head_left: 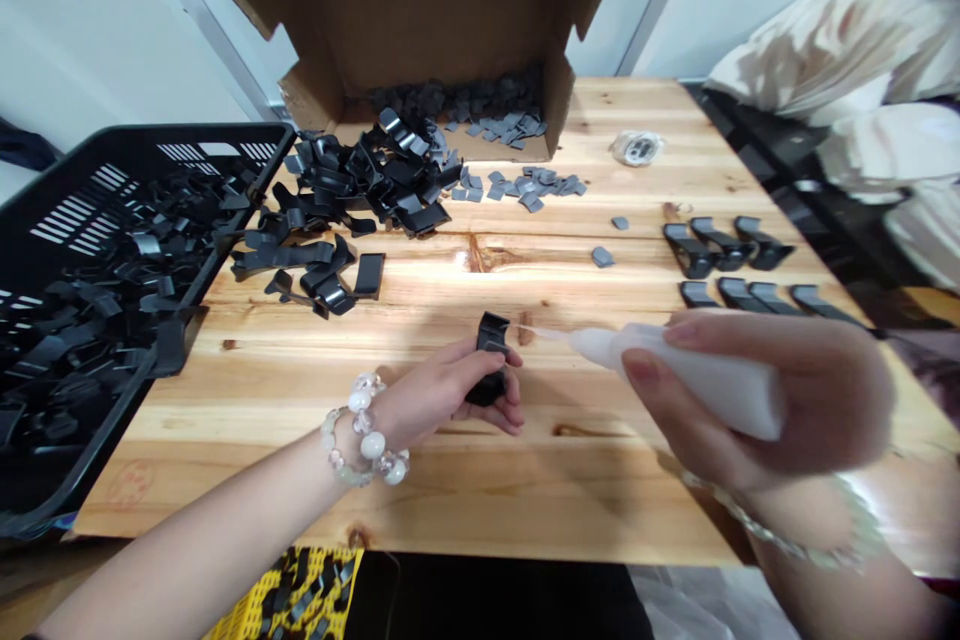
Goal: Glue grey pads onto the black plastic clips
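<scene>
My left hand (442, 395) is shut on a black plastic clip (491, 345), held upright above the wooden table (465, 490), with a beaded bracelet (366, 432) on its wrist. My right hand (787, 400) grips a white squeeze bottle (675, 375). The bottle lies nearly level, and its thin nozzle points left toward the clip, with a small gap between them. Several small grey pads (525, 185) lie on the table farther back, with a loose heap of black clips (367, 175) beside them.
A black slotted crate (127, 400) full of black clips stands at the left table edge. An open cardboard box (442, 10) stands at the back. Two rows of black clips (720, 245) stand at the right. A yellow crate (300, 595) sits below the front edge.
</scene>
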A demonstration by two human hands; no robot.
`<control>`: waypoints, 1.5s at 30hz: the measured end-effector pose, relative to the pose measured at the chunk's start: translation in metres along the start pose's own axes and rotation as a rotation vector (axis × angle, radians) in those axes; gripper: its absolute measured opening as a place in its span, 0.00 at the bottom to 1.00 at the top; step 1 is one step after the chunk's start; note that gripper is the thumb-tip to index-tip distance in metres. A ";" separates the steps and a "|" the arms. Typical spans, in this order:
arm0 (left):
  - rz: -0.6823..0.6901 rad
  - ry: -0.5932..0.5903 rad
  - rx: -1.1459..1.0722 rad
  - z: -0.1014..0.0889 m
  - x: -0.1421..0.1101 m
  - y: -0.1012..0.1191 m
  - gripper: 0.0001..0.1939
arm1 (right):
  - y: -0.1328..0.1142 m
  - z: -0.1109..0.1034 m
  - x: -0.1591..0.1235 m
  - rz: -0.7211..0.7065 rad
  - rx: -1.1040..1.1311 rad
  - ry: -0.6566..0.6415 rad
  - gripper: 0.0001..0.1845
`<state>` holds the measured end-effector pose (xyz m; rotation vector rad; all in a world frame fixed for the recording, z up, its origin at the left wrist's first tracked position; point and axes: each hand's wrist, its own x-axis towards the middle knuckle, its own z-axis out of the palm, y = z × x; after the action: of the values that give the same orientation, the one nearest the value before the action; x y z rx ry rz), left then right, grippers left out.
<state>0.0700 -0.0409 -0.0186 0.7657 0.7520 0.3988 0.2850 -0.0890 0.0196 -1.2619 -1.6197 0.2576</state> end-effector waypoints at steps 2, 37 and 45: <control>0.000 -0.001 0.002 0.000 0.000 0.000 0.10 | 0.000 0.003 0.000 -0.118 -0.070 0.064 0.16; 0.239 -0.001 0.337 0.002 0.001 0.001 0.08 | 0.007 0.043 0.012 0.135 0.131 -0.376 0.04; 0.175 -0.019 0.339 0.006 -0.003 0.004 0.05 | 0.011 0.045 0.012 0.124 0.107 -0.307 0.05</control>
<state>0.0717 -0.0429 -0.0117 1.1580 0.7467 0.4263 0.2566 -0.0575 -0.0013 -1.2876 -1.7602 0.6333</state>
